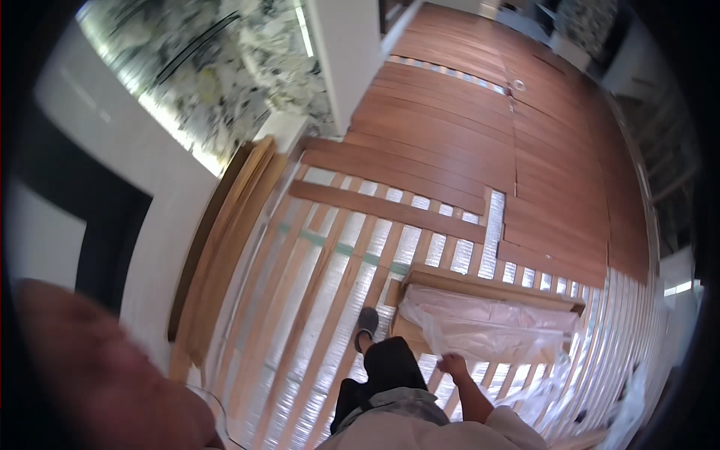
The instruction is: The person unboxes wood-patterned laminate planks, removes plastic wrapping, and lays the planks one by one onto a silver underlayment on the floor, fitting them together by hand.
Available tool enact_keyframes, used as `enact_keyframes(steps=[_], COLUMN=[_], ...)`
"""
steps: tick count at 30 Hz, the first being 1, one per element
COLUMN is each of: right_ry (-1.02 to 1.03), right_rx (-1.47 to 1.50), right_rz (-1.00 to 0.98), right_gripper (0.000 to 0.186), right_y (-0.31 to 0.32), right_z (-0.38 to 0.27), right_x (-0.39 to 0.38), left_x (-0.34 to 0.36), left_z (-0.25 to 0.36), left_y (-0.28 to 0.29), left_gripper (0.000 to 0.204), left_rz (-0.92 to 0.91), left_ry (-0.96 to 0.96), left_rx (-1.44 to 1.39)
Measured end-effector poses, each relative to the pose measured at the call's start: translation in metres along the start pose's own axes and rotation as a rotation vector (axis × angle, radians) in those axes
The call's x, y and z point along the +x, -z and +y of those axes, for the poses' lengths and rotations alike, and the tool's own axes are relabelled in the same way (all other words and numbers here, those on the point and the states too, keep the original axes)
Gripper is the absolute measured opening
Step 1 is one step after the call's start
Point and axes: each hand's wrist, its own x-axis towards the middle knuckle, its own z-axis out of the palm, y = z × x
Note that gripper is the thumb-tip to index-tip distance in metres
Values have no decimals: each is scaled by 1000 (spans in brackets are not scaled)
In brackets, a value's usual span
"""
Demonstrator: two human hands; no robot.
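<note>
My right hand (452, 365) hangs low beside the near edge of a long open cardboard carton (487, 283). Its fingers are curled in; whatever they may hold is hidden. Clear plastic wrap (495, 322) spills over the carton's near side, close to that hand, and I cannot tell whether they touch. My left hand (112, 367) is raised very near the camera, a large blurred shape at the lower left with no distinct fingers. A loose reddish-brown floorboard (386, 211) lies across the wooden battens (300, 300), apart from the laid boards (431, 142) beyond it.
Silvery foil sheeting (409, 244) shows between the battens, crossed by green tape (337, 246). Long wooden boards (225, 247) lean along the left wall, below a lit patterned stone panel (247, 75). My shoe (367, 321) rests at the carton's left end. Crumpled plastic (626, 405) lies at the right.
</note>
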Motion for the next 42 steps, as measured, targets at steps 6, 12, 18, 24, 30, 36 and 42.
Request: enact_keyframes(steps=[6, 12, 18, 24, 30, 36, 42], right_ry=[430, 375, -132, -135, -321, -272, -367], right_rx=[-419, 144, -141, 206, -471, -419, -588], right_rz=[-103, 311, 875, 806, 813, 1558, 2001], right_gripper=[32, 25, 28, 26, 29, 43, 41], right_y=[-124, -63, -37, -117, -113, -49, -28], right_z=[-163, -95, 13, -38, 34, 128, 152], right_x=[-20, 30, 29, 125, 361, 552, 607], left_x=[-85, -417, -395, -464, -621, -804, -841], left_z=[-117, -260, -336, -514, -618, -617, -632], left_y=[-82, -106, -163, -335, -616, -822, -889], left_gripper=[20, 38, 42, 41, 33, 65, 75], left_rz=[-450, -1541, -1807, -1822, -1590, -1366, -1097], left_ry=[769, 515, 950, 653, 304, 59, -325], left_rx=[175, -158, -208, -183, 67, -258, -163])
